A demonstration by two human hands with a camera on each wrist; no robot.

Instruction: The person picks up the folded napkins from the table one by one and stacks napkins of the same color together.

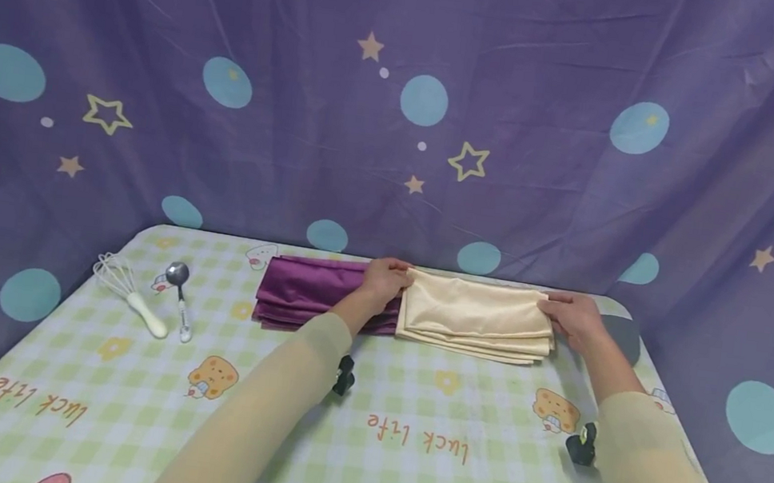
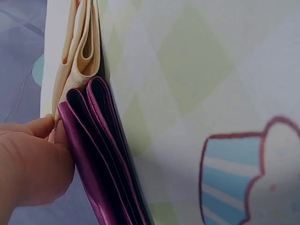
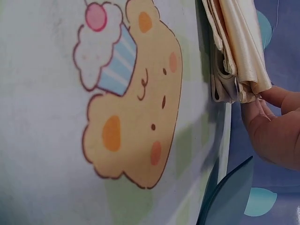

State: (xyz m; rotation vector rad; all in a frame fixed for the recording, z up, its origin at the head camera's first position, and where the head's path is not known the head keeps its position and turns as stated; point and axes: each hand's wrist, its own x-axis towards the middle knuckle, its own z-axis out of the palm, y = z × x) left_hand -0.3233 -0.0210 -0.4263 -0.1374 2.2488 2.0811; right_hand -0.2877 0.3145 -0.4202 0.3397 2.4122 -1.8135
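Note:
A folded cream satin cloth [image 1: 473,310] lies in layers near the table's far edge, beside a folded purple satin cloth [image 1: 309,287] on its left. My left hand [image 1: 382,283] reaches over the purple cloth and pinches the cream cloth's far left corner between thumb and fingers. At the other end, my right hand [image 1: 572,317] pinches the cream cloth's right corner. The right wrist view shows thumb and fingertips closed on the edge of the cream folds [image 3: 241,47]. In the left wrist view, the purple folds [image 2: 101,140] run right beside the hand.
A whisk [image 1: 133,299] with a pale handle and a metal spoon [image 1: 179,296] lie on the left of the table. Behind my right hand is a dark grey flat thing [image 1: 623,339]. A checked cloth [image 1: 402,469] covers the table; a purple curtain [image 1: 537,203] hangs behind.

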